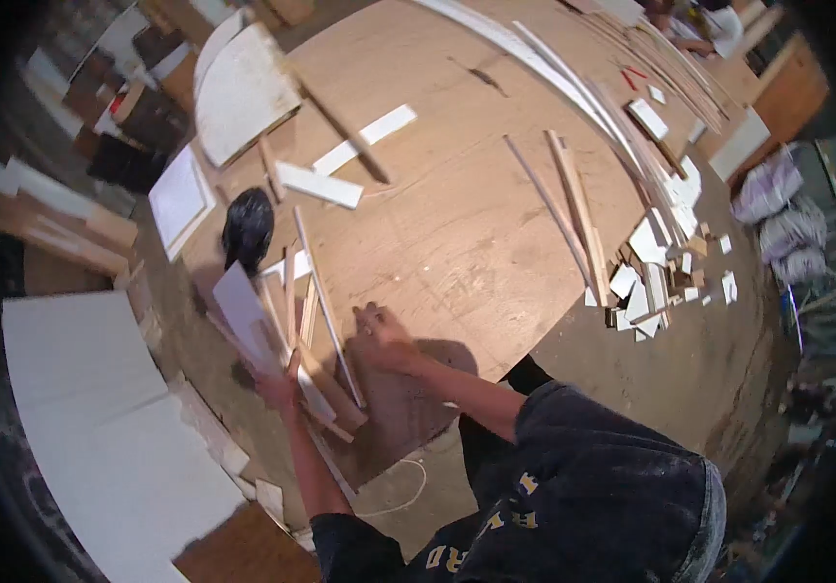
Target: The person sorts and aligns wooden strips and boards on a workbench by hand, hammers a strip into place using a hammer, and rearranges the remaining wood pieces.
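At the near left edge of the worktable, my left hand (280, 386) is closed around the lower part of a white board (240, 303), which stands tilted. Wooden strips (326, 381) lie close against that board, and some of their overlap is hidden. My right hand (379, 338) is over the tabletop with fingers loosely bent and a little apart; nothing shows in them. Between the two hands runs a long thin white-edged strip (324, 291). A black plastic-wrapped bundle (248, 228) sits just beyond the white board.
The large brown worktable (437, 253) carries white panels (319, 185), long wooden strips (578, 214) and a curved white strip (544, 58). White and wooden offcuts (642, 291) are heaped at the right. Large white sheets (87, 389) lie at left. Another person (719, 27) is at the far right.
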A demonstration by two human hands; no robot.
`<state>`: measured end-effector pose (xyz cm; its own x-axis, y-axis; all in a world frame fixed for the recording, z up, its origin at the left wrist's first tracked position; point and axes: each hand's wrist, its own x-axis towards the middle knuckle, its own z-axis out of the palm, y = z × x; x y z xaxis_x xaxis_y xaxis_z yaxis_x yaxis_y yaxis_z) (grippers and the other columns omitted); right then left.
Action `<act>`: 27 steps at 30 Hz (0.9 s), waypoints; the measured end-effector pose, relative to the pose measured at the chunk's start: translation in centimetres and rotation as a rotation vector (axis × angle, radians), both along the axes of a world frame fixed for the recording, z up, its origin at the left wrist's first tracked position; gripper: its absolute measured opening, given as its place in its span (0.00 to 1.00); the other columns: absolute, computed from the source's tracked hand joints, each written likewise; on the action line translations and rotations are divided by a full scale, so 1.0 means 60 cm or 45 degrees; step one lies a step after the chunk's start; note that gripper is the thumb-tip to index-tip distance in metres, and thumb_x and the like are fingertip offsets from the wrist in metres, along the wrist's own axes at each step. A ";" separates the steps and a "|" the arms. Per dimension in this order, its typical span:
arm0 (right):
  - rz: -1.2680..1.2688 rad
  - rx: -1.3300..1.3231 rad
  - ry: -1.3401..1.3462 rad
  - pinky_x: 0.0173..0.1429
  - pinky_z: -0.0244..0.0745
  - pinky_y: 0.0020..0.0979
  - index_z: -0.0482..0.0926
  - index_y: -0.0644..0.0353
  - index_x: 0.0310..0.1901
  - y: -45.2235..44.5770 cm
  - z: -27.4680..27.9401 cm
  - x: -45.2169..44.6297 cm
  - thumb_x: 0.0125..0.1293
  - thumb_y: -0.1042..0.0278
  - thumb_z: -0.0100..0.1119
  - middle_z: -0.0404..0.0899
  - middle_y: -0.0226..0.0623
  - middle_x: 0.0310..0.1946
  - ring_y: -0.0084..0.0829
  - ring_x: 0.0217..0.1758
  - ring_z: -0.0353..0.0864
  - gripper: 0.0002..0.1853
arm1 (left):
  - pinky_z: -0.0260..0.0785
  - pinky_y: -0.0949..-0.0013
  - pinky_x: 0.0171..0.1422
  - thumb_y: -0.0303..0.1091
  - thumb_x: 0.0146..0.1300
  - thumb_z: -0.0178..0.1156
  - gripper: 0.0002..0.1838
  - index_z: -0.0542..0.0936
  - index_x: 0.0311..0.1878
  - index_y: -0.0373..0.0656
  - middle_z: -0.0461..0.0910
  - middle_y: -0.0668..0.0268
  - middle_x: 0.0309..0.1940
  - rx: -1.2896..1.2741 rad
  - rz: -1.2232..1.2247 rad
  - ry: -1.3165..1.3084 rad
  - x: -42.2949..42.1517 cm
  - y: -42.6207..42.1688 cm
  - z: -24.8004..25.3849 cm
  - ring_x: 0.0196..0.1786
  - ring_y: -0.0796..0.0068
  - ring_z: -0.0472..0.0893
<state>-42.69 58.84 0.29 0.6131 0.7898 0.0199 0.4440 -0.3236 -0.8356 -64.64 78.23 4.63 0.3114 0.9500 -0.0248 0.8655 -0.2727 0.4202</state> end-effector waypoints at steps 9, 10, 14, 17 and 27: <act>-1.017 -0.715 -0.467 0.71 0.68 0.58 0.61 0.39 0.79 -0.485 0.109 0.438 0.52 0.57 0.78 0.66 0.65 0.68 0.64 0.70 0.70 0.51 | 0.56 0.45 0.83 0.70 0.56 0.69 0.62 0.58 0.81 0.34 0.61 0.45 0.79 -0.255 -0.007 -0.577 0.034 -0.005 0.005 0.79 0.45 0.63; -0.951 -0.638 -0.179 0.68 0.74 0.55 0.62 0.39 0.78 -0.516 0.119 0.466 0.50 0.57 0.79 0.68 0.63 0.65 0.61 0.66 0.74 0.53 | 0.58 0.46 0.81 0.73 0.58 0.66 0.61 0.57 0.82 0.36 0.63 0.42 0.77 -0.172 0.116 -0.153 0.032 -0.005 0.005 0.78 0.43 0.65; -0.720 -0.511 -0.170 0.63 0.78 0.49 0.64 0.40 0.78 -0.572 0.111 0.519 0.48 0.60 0.79 0.73 0.56 0.55 0.56 0.55 0.78 0.52 | 0.66 0.45 0.74 0.78 0.58 0.61 0.61 0.56 0.83 0.43 0.70 0.34 0.70 -0.050 0.394 0.560 0.073 -0.044 0.025 0.71 0.36 0.73; -0.711 -0.342 -0.015 0.64 0.78 0.49 0.67 0.42 0.76 -0.596 0.115 0.561 0.49 0.63 0.78 0.73 0.55 0.56 0.55 0.56 0.77 0.49 | 0.68 0.41 0.71 0.78 0.53 0.65 0.63 0.58 0.82 0.44 0.71 0.33 0.67 0.115 0.508 0.534 0.158 -0.121 0.059 0.68 0.33 0.74; -0.630 0.085 -0.076 0.62 0.75 0.45 0.80 0.53 0.68 -0.741 0.236 0.802 0.52 0.64 0.74 0.77 0.49 0.47 0.48 0.54 0.77 0.37 | 0.58 0.42 0.75 0.62 0.68 0.60 0.42 0.65 0.72 0.36 0.63 0.37 0.73 0.205 -0.522 0.110 0.571 -0.502 -0.034 0.76 0.40 0.63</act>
<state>5.45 14.36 14.46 0.9100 0.4008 0.1067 0.2984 -0.4542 -0.8394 -30.41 48.11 2.58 0.6660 0.7426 0.0711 0.7024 -0.6563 0.2754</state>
